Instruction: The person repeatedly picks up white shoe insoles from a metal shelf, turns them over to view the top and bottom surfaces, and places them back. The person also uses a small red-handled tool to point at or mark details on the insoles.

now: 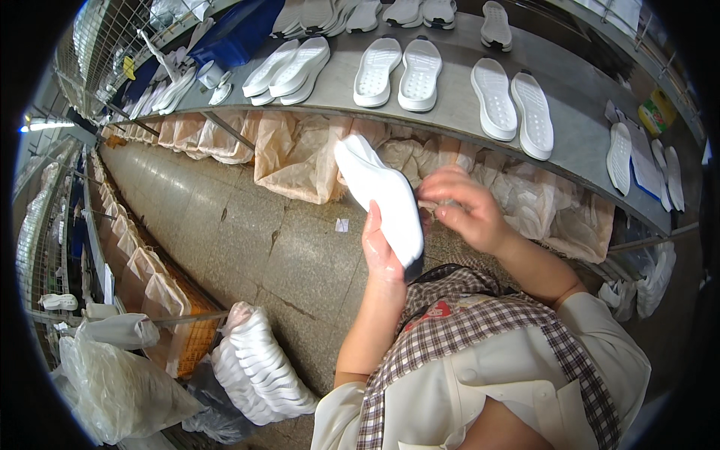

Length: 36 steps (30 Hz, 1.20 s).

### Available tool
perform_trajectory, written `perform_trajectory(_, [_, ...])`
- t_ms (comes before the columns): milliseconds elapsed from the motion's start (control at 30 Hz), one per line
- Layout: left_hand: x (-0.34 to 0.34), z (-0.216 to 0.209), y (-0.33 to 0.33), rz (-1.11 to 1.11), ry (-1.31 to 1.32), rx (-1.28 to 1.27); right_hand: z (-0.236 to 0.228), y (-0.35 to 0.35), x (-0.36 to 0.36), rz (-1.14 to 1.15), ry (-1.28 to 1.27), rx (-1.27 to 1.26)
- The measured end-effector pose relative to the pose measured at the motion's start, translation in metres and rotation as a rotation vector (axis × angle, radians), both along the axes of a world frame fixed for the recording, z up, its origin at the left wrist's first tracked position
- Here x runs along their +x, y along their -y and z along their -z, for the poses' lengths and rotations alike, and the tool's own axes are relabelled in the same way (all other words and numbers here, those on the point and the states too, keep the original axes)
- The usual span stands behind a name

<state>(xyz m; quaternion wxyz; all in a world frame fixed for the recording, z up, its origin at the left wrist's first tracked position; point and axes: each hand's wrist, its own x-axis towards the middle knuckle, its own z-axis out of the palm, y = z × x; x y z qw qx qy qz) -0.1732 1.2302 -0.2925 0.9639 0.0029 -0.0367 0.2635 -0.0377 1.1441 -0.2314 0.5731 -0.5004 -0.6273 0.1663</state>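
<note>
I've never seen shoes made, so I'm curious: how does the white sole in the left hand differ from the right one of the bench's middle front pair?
The held sole is off the bench, gripped in the left hand; the bench sole lies untouched.
The held sole shows a smooth white surface; the bench sole shows small round marks.
Both are long and mostly white.

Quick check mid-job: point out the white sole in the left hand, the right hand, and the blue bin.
White sole (pixel 384 193): head view, middle of its smooth white surface.
Right hand (pixel 472 210): head view, middle of the hand.
Blue bin (pixel 237 33): head view, its side.
</note>
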Motion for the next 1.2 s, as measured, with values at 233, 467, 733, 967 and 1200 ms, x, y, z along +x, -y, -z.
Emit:
perform_trajectory(233, [-0.013, -0.011, -0.017, -0.073, -0.034, 0.087, -0.008, -0.003, 0.002, -0.045, -0.551, -0.296])
perform_trajectory(467, [-0.013, -0.011, -0.025, -0.021, 0.115, 0.355, -0.014, -0.007, 0.003, -0.113, -0.541, -0.293])
perform_trajectory(733, [-0.024, -0.002, -0.031, 0.014, -0.074, 0.612, -0.021, -0.008, 0.004, -0.091, -0.516, -0.287])
perform_trajectory(967, [-0.047, -0.006, -0.039, -0.093, -0.461, 0.947, -0.044, -0.007, 0.025, -0.187, -0.472, -0.093])
perform_trajectory(1200, [-0.044, -0.028, -0.035, -0.343, -0.626, 1.547, -0.076, 0.008, 0.039, -0.026, 0.045, -0.221])
